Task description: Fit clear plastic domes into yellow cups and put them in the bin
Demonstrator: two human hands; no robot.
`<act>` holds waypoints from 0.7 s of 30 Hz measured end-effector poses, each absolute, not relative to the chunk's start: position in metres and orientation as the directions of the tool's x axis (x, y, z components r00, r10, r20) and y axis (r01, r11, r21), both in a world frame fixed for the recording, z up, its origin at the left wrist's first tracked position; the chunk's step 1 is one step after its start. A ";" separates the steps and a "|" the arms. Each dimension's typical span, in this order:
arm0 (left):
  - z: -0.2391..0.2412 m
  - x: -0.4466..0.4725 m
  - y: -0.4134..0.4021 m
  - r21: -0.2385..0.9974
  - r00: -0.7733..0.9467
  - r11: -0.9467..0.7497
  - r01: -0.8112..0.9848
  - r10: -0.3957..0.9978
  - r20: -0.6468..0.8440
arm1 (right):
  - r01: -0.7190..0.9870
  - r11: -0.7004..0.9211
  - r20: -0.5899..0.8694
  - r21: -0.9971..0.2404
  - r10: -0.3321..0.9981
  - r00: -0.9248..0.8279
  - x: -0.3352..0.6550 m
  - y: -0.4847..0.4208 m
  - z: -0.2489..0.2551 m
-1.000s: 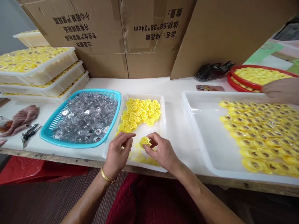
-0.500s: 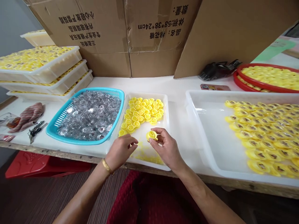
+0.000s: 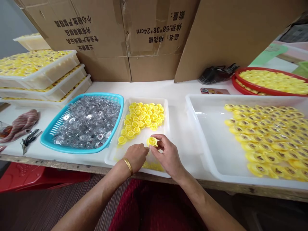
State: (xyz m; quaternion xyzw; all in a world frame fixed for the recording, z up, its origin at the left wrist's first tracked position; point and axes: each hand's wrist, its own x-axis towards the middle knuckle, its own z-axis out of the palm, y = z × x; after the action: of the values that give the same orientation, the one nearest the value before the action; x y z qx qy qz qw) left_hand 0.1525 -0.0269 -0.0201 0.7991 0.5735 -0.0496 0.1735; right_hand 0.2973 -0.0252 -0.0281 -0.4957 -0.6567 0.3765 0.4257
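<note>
My right hand (image 3: 168, 154) pinches a small yellow cap (image 3: 152, 141) over the near part of a white tray (image 3: 166, 128). My left hand (image 3: 136, 156) is curled with its fingers closed, knuckles up, touching the right hand just left of the cap; what it holds is hidden. Several more yellow caps (image 3: 143, 120) lie in rows at the far end of that tray, and a few sit under my hands at its near edge. A turquoise basket (image 3: 48, 139) full of clear plastic pieces (image 3: 89, 122) stands just left of the tray.
A big white tray (image 3: 207, 128) at right holds rows of finished yellow pieces (image 3: 269, 134). Red round trays (image 3: 243, 83) of yellow parts sit behind it. Stacked white trays (image 3: 48, 77) stand far left, with a cloth (image 3: 21, 123) and keys (image 3: 30, 136). Cardboard boxes (image 3: 144, 38) wall the back.
My left hand has moved right and now meets my right hand beside the cap. Another person's hand at the far right edge is gone from view.
</note>
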 end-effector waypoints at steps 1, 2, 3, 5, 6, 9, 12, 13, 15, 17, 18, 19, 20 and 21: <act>-0.019 0.152 -0.027 0.219 0.337 -0.282 0.934 0.899 -0.280 | 0.331 0.236 0.197 -0.914 0.969 -0.147 0.297 -0.025 -0.028; -0.019 0.152 -0.027 0.219 0.338 -0.283 0.934 0.897 -0.283 | 0.333 0.245 0.207 -0.911 0.967 -0.147 0.297 -0.025 -0.028; -0.019 0.152 -0.027 0.219 0.341 -0.285 0.933 0.894 -0.289 | 0.337 0.252 0.214 -0.907 0.966 -0.146 0.297 -0.025 -0.028; -0.018 0.155 -0.027 0.221 0.352 -0.294 0.930 0.886 -0.303 | 0.354 0.261 0.224 -0.898 0.964 -0.143 0.297 -0.025 -0.028; -0.018 0.157 -0.026 0.225 0.360 -0.300 0.927 0.880 -0.310 | 0.362 0.263 0.226 -0.894 0.964 -0.142 0.297 -0.026 -0.027; -0.018 0.163 -0.025 0.254 0.395 -0.322 0.912 0.855 -0.335 | 0.372 0.260 0.225 -0.891 0.965 -0.136 0.297 -0.026 -0.028; -0.017 0.166 -0.024 0.303 0.441 -0.343 0.889 0.817 -0.371 | 0.363 0.239 0.208 -0.901 0.970 -0.122 0.297 -0.026 -0.029; -0.016 0.166 -0.023 0.316 0.454 -0.347 0.883 0.805 -0.383 | 0.355 0.228 0.198 -0.907 0.973 -0.117 0.297 -0.026 -0.029; -0.013 0.166 -0.022 0.325 0.464 -0.351 0.878 0.788 -0.404 | 0.337 0.207 0.181 -0.919 0.978 -0.107 0.297 -0.025 -0.030; -0.010 0.165 -0.022 0.317 0.460 -0.348 0.882 0.782 -0.421 | 0.325 0.198 0.174 -0.925 0.979 -0.102 0.297 -0.025 -0.030; -0.009 0.164 -0.021 0.310 0.454 -0.345 0.886 0.781 -0.428 | 0.327 0.197 0.173 -0.924 0.980 -0.102 0.297 -0.025 -0.030; -0.008 0.164 -0.021 0.304 0.448 -0.341 0.890 0.782 -0.434 | 0.331 0.197 0.173 -0.923 0.980 -0.102 0.297 -0.024 -0.030; -0.007 0.163 -0.021 0.298 0.442 -0.336 0.893 0.782 -0.440 | 0.335 0.199 0.175 -0.921 0.979 -0.102 0.297 -0.024 -0.030; -0.007 0.163 -0.020 0.294 0.435 -0.332 0.897 0.783 -0.445 | 0.337 0.203 0.178 -0.919 0.978 -0.104 0.297 -0.024 -0.029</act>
State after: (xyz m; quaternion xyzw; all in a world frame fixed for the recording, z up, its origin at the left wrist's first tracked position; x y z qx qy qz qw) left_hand 0.1630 -0.0203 -0.0072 0.8082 0.5195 -0.1120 0.2536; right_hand 0.2969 -0.0240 -0.0293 -0.5108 -0.6439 0.3709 0.4325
